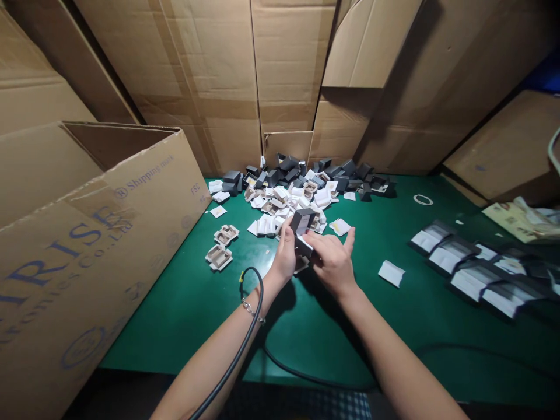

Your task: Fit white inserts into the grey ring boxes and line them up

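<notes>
A small dark grey box point(301, 221) with its lid up is held over the green table point(210, 315), a white insert showing at its lower edge. My left hand point(284, 256) is closed round the box's left side. My right hand point(333, 259) pinches the white insert at the box's base, its index finger stretched out. Just behind the hands lies a heap of white inserts point(284, 204) and dark box parts point(332, 172).
A big open cardboard carton point(87, 233) stands at the left. Cardboard sheets wall the back. Rows of finished open boxes point(472, 262) lie at the right, with a loose white insert point(391, 273) nearby. A black cable point(249, 326) crosses my left wrist.
</notes>
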`<state>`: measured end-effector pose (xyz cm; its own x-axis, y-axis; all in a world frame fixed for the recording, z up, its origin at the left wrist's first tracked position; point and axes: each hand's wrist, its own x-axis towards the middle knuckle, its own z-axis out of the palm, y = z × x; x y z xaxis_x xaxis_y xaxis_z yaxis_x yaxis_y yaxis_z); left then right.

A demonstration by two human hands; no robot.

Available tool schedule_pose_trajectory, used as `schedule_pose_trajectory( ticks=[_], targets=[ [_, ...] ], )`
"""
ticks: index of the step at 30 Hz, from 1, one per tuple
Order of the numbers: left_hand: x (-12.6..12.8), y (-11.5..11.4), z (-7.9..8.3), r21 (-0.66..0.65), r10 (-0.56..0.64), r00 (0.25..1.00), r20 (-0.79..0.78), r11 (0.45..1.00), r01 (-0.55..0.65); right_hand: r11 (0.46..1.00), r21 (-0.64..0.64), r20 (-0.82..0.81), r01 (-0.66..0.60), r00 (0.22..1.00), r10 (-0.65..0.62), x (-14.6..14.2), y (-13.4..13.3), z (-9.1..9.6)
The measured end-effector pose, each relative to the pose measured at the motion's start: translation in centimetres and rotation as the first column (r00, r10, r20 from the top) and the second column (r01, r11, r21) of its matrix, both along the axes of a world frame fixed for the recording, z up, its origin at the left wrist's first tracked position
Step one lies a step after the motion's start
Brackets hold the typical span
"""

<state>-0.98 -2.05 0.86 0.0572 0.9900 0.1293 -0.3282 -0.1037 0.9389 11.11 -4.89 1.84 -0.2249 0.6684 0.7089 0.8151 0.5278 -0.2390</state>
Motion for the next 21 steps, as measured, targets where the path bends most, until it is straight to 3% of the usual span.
schedule_pose_trajectory(
  ticks=[4,6,9,12,15,18,21],
  targets=[
    [-0.3,-0.2,0.4,-0.051,-0.073,0.996,-0.055,0.996,0.07,0.998,0.006,-0.043,0.07,0.997,-0.07,0.9,0.6,0.2],
    [-0.4,-0.2,0.4,0.001,-0.064,0.976,-0.208,0.998,0.065,0.987,-0.016,-0.08,0.16,0.984,-0.161,2.4,1.3,0.4],
    [-0.7,-0.2,0.3,0.163,-0.014,0.866,-0.5,0.98,0.111,0.937,-0.124,-0.112,0.325,0.934,-0.339,6.1,2.8,0.2],
    [-0.8,-0.6,0.5,0.275,0.014,0.746,-0.665,0.934,0.228,0.844,-0.245,-0.117,0.477,0.849,-0.515,10.1,3.9,-0.7],
    [-0.8,-1.1,0.9,0.303,0.01,0.674,-0.739,0.898,0.319,0.704,-0.413,-0.045,0.578,0.759,-0.65,12.4,4.4,-1.8],
    [-0.7,-1.3,1.2,0.281,0.006,0.593,-0.805,0.884,0.373,0.547,-0.56,0.15,0.622,0.725,-0.672,12.3,4.3,-2.2],
    [-0.8,-1.3,1.4,0.269,0.021,0.538,-0.843,0.881,0.388,0.43,-0.613,0.304,0.663,0.7,-0.646,11.0,4.1,-2.0]
  ],
)
